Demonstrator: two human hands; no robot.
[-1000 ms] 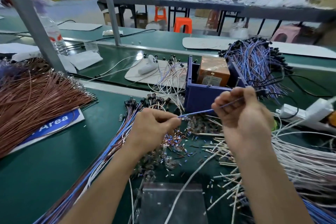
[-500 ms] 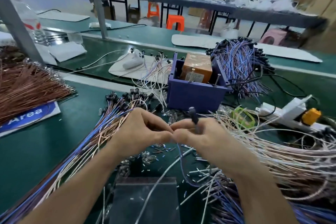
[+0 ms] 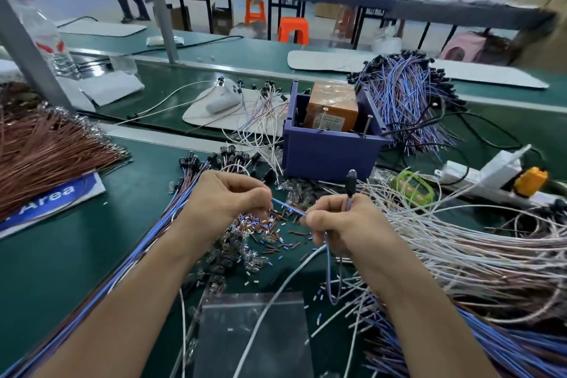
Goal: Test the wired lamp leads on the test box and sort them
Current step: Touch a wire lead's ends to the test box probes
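While a clear bag point(image 3: 227, 331) lies at six o'clock, the blue lead point(image 3: 290, 208) is pinched by the left hand point(image 3: 225, 196) and gripped by the right hand point(image 3: 349, 224), stretched nine-to-three, its black socket point(image 3: 350, 182) pointed to twelve. Hands touching half a second ago are now parted. Test box point(image 3: 325, 153) seen beyond at twelve.

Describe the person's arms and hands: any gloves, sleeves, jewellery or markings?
Both hands are bare: the left hand and right hand wear no gloves, and no rings show. The left forearm and right forearm are uncovered down to the bottom edge of the frame. No sleeve, watch, wristband or marking is in view.
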